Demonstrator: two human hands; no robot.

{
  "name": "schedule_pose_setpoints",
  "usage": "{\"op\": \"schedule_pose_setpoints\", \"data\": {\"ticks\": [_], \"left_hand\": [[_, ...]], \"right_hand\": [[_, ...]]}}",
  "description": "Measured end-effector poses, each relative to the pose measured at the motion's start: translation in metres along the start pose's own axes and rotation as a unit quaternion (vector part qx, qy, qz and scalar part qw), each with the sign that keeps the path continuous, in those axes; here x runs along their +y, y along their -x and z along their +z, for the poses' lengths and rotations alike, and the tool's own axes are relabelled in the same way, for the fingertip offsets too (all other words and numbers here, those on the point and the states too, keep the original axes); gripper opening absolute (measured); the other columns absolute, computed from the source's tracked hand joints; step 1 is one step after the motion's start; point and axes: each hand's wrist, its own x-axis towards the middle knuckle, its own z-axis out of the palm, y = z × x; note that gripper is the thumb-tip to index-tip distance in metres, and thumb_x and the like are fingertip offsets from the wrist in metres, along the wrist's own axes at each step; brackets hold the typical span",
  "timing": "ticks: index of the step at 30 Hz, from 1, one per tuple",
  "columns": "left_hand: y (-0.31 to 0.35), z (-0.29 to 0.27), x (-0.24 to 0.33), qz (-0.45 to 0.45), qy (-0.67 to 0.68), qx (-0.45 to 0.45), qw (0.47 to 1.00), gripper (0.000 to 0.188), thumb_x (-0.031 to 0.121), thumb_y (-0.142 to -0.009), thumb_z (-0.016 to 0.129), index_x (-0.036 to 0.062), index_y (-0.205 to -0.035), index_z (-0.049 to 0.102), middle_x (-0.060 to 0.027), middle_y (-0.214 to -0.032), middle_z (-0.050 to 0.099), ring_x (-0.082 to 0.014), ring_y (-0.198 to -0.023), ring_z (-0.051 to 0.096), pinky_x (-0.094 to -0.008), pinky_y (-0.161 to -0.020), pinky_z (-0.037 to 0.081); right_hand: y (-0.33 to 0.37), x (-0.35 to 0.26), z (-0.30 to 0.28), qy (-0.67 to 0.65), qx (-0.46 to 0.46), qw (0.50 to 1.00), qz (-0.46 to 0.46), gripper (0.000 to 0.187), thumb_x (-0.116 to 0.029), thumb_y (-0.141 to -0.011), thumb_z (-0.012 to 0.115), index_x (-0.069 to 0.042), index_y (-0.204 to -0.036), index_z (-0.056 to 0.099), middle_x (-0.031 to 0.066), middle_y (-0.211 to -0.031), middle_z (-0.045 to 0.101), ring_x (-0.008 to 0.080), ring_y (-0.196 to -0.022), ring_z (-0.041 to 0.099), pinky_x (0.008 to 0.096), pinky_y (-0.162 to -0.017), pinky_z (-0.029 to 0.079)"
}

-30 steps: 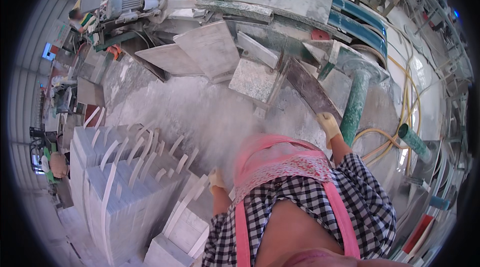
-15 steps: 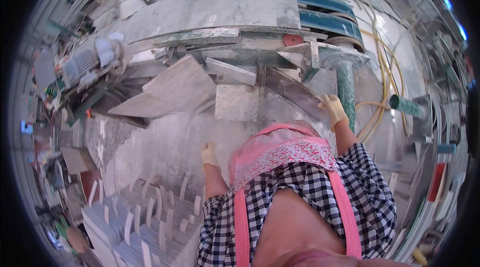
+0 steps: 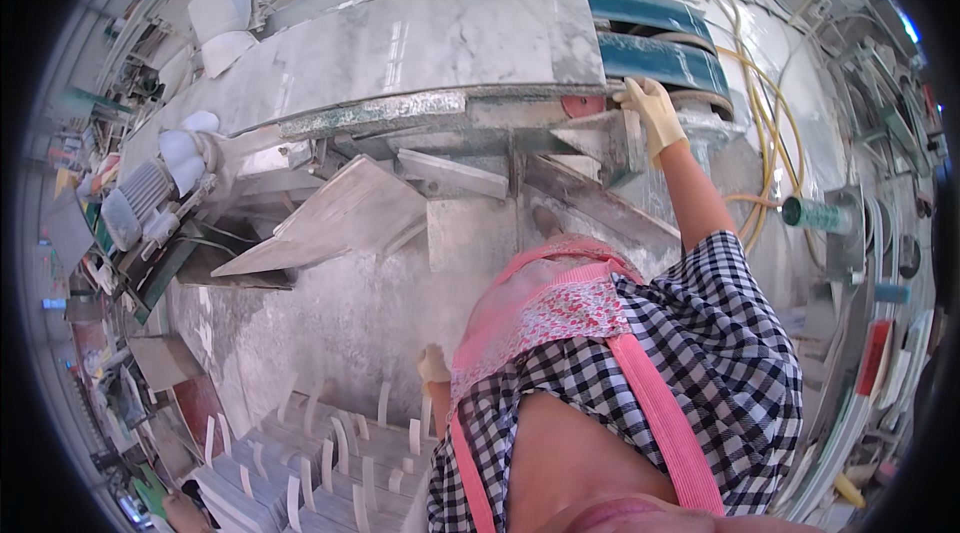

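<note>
My right hand (image 3: 652, 115), in a pale yellow glove, reaches forward to the edge of the machine bench. Its stretched fingers lie by the front right corner of a grey-white marble slab (image 3: 430, 43), beside a red disc (image 3: 582, 106); contact is hard to make out. Just beyond the hand are the blue belt guards (image 3: 660, 63). My left hand (image 3: 433, 366), gloved alike, hangs low at my side with its fingers curled and nothing visible in them. Below it stand stacked grey tiles (image 3: 300, 473) with pale strips sticking up between them.
Broken stone slabs (image 3: 330, 218) lean under the bench, with a dark plank (image 3: 600, 195) to their right. A dusty motor (image 3: 140, 203) sits at the left. Yellow hoses (image 3: 775, 133) and a green pipe (image 3: 815, 215) are at the right. Pale dust covers the floor (image 3: 330, 323).
My right hand has moved forward from beside the dark plank to the bench edge. My left hand has dropped back toward my body, and the view has shifted forward.
</note>
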Motion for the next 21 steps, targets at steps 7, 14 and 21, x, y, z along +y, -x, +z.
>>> {"op": "schedule_pose_setpoints", "data": {"ticks": [7, 14, 21], "left_hand": [[-0.009, 0.03, -0.016, -0.016, 0.055, 0.081, 0.995, 0.035, 0.035, -0.089, 0.062, 0.0004, -0.093, 0.068, -0.0058, -0.081, 0.066, -0.0173, -0.073, 0.062, -0.0348, -0.062, 0.05], [0.102, 0.073, 0.15, -0.018, -0.106, 0.182, 0.977, 0.043, 0.037, -0.091, 0.058, -0.0003, -0.112, 0.065, -0.0067, -0.092, 0.066, -0.0168, -0.086, 0.058, -0.0339, -0.078, 0.047], [0.093, 0.054, 0.262, 0.021, -0.132, 0.128, 0.983, 0.048, 0.036, -0.092, 0.059, -0.0012, -0.121, 0.063, -0.0121, -0.113, 0.065, -0.0204, -0.107, 0.057, -0.0348, -0.093, 0.043]], "right_hand": [[-0.141, -0.008, 0.01, 0.325, 0.09, 0.934, -0.113, 0.052, -0.039, -0.086, 0.064, -0.007, -0.127, 0.062, 0.0157, -0.113, 0.07, 0.036, -0.109, 0.063, 0.0403, -0.094, 0.049], [-0.097, -0.038, 0.005, 0.536, 0.01, 0.843, 0.042, 0.061, -0.047, -0.088, 0.059, -0.009, -0.135, 0.053, 0.0214, -0.125, 0.063, 0.0397, -0.115, 0.06, 0.0448, -0.097, 0.047], [-0.057, 0.016, 0.007, 0.371, 0.07, 0.922, 0.087, 0.061, -0.043, -0.086, 0.064, -0.002, -0.13, 0.057, 0.0195, -0.111, 0.07, 0.0372, -0.106, 0.065, 0.043, -0.093, 0.049]]}}
